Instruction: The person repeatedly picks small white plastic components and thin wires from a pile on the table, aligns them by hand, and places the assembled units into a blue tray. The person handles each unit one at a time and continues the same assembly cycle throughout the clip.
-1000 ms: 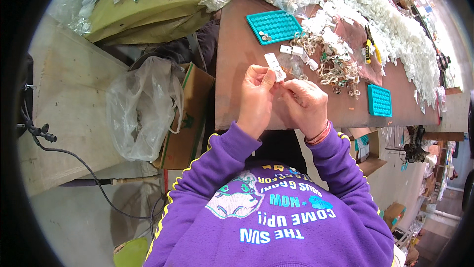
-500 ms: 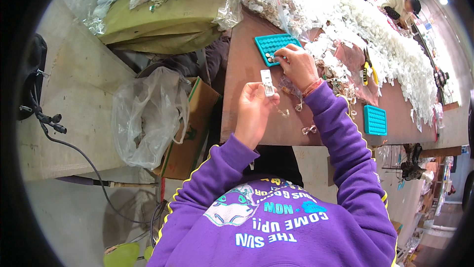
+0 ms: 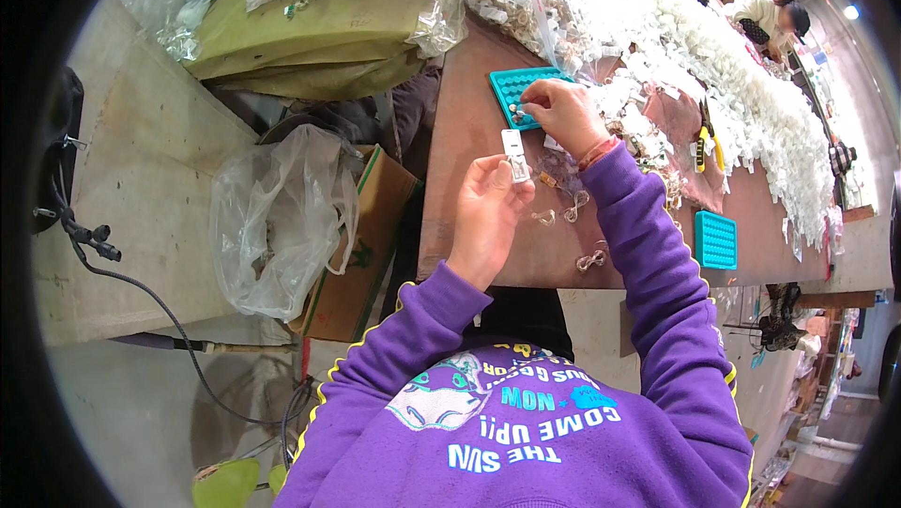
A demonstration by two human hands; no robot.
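Observation:
Between the thumb and fingers of my left hand (image 3: 486, 207) is a small white plastic case (image 3: 513, 146), held upright with its lid swung open. My right hand (image 3: 569, 121) reaches over the near right part of a teal tray (image 3: 527, 79) that has rows of small pockets. Its thumb and fingertips are pinched together at the tray; what they grip is too small to tell. Beside those fingertips, a few small round silvery pieces (image 3: 515, 113) lie in the tray's near left corner. Below my right hand, thin bundled wires (image 3: 591, 259) rest on the brown tabletop (image 3: 469, 123).
A large heap of white tagged pieces (image 3: 713, 85) covers the table's far right. Yellow-handled pliers (image 3: 709, 137) lie beside it, with a second teal tray (image 3: 716, 239) nearer me. A clear plastic bag (image 3: 282, 226) and cardboard box (image 3: 361, 245) stand left. Another person (image 3: 770, 20) sits far right.
The whole view has shifted slightly. My right hand has changed its finger position a little over the tray, and my left hand still holds the open white case.

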